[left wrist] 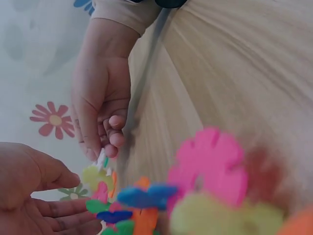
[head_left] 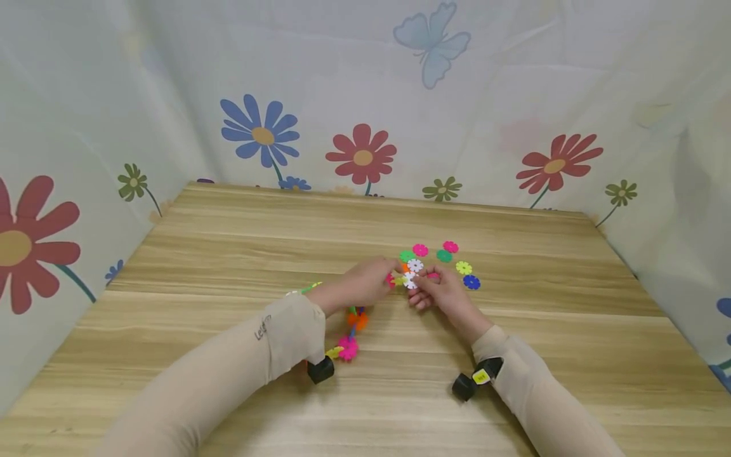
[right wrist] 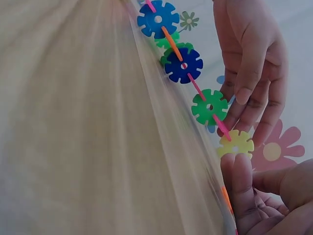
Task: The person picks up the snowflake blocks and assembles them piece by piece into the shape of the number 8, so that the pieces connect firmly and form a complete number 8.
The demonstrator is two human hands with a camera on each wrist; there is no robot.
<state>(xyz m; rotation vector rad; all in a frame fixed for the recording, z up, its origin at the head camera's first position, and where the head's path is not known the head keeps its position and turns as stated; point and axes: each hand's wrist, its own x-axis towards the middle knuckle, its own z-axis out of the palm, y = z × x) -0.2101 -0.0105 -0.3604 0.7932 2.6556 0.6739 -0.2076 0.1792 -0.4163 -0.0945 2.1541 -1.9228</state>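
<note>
My right hand (head_left: pixel 448 295) pinches a white notched flower disc (head_left: pixel 408 284) between thumb and fingers. The white disc meets a yellow disc (right wrist: pixel 242 137) at the end of a chain of interlocking flower discs. Beside that end is my left hand (right wrist: pixel 254 63), thumb and fingers apart, with fingertips behind the chain's green disc (right wrist: pixel 199 108) and yellow disc. Whether those fingertips touch the chain I cannot tell. Towards me the chain runs under my left wrist, past a pink disc (head_left: pixel 348 348); part of it is hidden by the left forearm.
Loose discs lie beyond my hands on the wooden table (head_left: pixel 542 266): pink (head_left: pixel 450 246), teal (head_left: pixel 444 256), yellow (head_left: pixel 464 268), blue (head_left: pixel 471 282) and several others. A flower-printed curtain (head_left: pixel 485 108) hangs around the table's back and sides.
</note>
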